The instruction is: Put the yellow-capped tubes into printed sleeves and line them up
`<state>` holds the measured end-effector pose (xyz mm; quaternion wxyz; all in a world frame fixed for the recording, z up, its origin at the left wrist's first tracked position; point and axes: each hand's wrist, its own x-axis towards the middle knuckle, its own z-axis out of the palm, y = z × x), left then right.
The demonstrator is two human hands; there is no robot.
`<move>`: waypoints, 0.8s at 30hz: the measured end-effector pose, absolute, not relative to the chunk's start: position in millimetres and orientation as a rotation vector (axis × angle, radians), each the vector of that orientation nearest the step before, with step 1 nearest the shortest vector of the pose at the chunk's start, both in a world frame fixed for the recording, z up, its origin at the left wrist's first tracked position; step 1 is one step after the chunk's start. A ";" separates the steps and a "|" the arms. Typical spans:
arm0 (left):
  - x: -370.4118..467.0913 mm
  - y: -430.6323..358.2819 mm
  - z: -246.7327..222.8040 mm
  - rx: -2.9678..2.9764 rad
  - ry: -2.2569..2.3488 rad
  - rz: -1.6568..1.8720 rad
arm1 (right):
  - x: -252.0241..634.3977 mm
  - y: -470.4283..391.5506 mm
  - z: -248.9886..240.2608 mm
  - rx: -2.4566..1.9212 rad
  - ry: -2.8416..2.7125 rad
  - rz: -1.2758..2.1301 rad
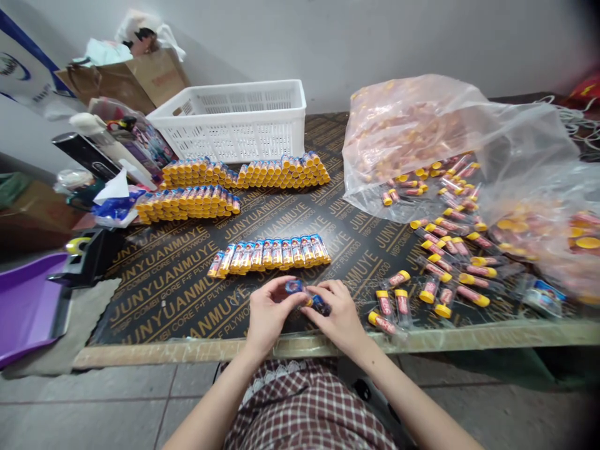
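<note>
At the table's front edge, my left hand [269, 309] pinches a small blue printed piece [294, 286], which looks like a label or sleeve. Close beside it, my right hand [341, 314] has its fingers closed round a dark blue printed piece [321, 305]. A bit of yellow shows between the hands; whether the two pieces join is hidden by fingers. Just beyond lies a row of blue-labelled tubes [274, 253] with yellow caps towards me. Right of my hands are loose clear tubes [402, 301] with yellow caps and pinkish contents, without blue labels.
Stacks of labelled tubes [190, 203] stand behind, before a white plastic basket [234, 131]. A large clear bag [412, 125] spills more tubes at right. Bottles [105, 147] and a black tape dispenser [91, 256] stand left, near a purple dustpan [32, 306].
</note>
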<state>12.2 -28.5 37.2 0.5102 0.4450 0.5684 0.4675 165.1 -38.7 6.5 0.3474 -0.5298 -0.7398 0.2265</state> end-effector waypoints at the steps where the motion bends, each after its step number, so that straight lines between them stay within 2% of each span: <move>1: 9.6 -29.8 35.8 1.195 1.409 1.083 | 162.7 -34.1 5.8 -1.407 -2.018 0.533; 6: 7.7 -37.4 20.3 1.693 1.494 0.977 | 157.1 -24.9 0.1 -1.415 -2.253 0.485; 12: 10.4 -40.7 8.9 1.879 1.429 0.945 | 155.6 -28.2 -3.4 -1.434 -2.300 0.468; 15: 5.4 -33.7 14.7 1.704 1.439 1.005 | 161.7 -28.1 6.8 -1.405 -2.312 0.471; 18: -4.4 -22.2 26.1 1.225 1.457 1.082 | 176.6 -31.5 23.4 -1.292 -2.269 0.577; 21: -10.3 -14.4 36.6 0.849 1.261 1.037 | 191.2 -37.8 34.9 -1.120 -2.152 0.742; 24: -4.8 -14.6 41.6 0.713 1.111 0.941 | 196.4 -43.0 35.9 -1.023 -2.107 0.777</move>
